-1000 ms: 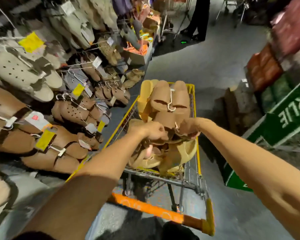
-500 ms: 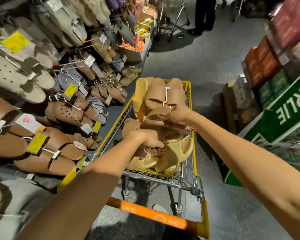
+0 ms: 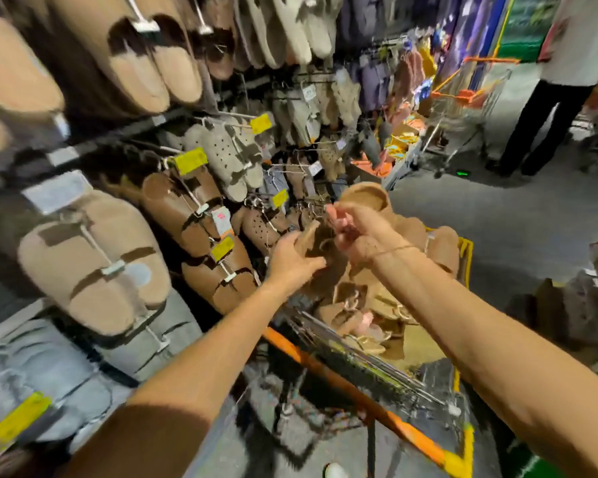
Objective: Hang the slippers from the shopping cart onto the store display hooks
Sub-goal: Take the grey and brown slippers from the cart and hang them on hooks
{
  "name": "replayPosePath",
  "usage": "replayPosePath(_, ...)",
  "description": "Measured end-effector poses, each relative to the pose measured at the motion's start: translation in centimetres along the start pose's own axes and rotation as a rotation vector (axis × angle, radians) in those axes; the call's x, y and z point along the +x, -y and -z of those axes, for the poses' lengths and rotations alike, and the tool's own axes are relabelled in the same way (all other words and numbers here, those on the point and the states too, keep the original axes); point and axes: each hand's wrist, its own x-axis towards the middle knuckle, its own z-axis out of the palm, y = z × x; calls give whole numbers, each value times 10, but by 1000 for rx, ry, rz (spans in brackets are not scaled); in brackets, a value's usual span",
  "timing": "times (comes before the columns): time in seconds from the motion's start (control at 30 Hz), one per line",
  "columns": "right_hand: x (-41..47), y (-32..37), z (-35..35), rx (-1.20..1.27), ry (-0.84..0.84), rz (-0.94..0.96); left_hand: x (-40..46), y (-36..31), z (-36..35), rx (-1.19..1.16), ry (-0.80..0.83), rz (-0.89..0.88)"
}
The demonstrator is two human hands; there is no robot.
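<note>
Lifted now from the shopping cart [image 3: 461, 251] toward the display hooks [image 3: 304, 205]: tan slipper pair [image 3: 366, 198], left hand [image 3: 292, 258] gripping underneath, right hand [image 3: 354, 231] pinching the hanger area. Best: steady the pair, align hanger loop with hook tip, slide on.

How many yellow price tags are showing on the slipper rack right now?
5 yellow tags: top one, one below-left, a small one near the hands, one on brown sandals, one at bottom left. Others may be hidden.
</note>
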Motion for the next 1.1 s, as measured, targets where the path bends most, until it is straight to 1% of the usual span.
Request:
replayPosePath(0.07,-21,-22,-42,-22,115,16,-22,2,46,-39,-120,-49)
replayPosePath(0.1,-33,-33,-62,-6,173,20,-32,3,69,-46,-151,-68)
replayPosePath(0.2,-69,-61,-116,29,294,31,-62,6,135,-75,-209,-53)
replayPosePath(0.3,-102,-86,-161,1,389,2,-102,2,196,44,-346,-82)
replayPosePath(0.4,-134,-115,-200,-20,507,-22,-147,1,244,255,-522,-208)
replayPosePath(0.47,-154,-138,-222,-25,588,-25,-174,-2,273,382,-578,-242)
replayPosePath(0.5,-163,-147,-233,-18,616,-31,-185,-2,289,368,-560,-224)
replayPosePath(0.57,-181,-163,-253,9,665,-63,-206,1,320,251,-490,-172)
replayPosePath(0.63,-194,-176,-272,27,706,-109,-228,3,348,184,-463,-145)
replayPosePath(0.67,-201,-183,-280,38,717,-138,-237,3,361,192,-466,-129)
replayPosePath(0.77,-216,-206,-302,68,768,-226,-265,1,397,313,-484,-77)
replayPosePath(0.87,-234,-224,-321,78,837,-292,-291,-1,429,349,-474,-22)
replayPosePath(1.0,-253,-239,-345,62,937,-293,-323,-12,460,324,-427,-8)
replayPosePath(1.1,-259,-248,-360,84,993,-297,-333,-15,482,384,-435,61)
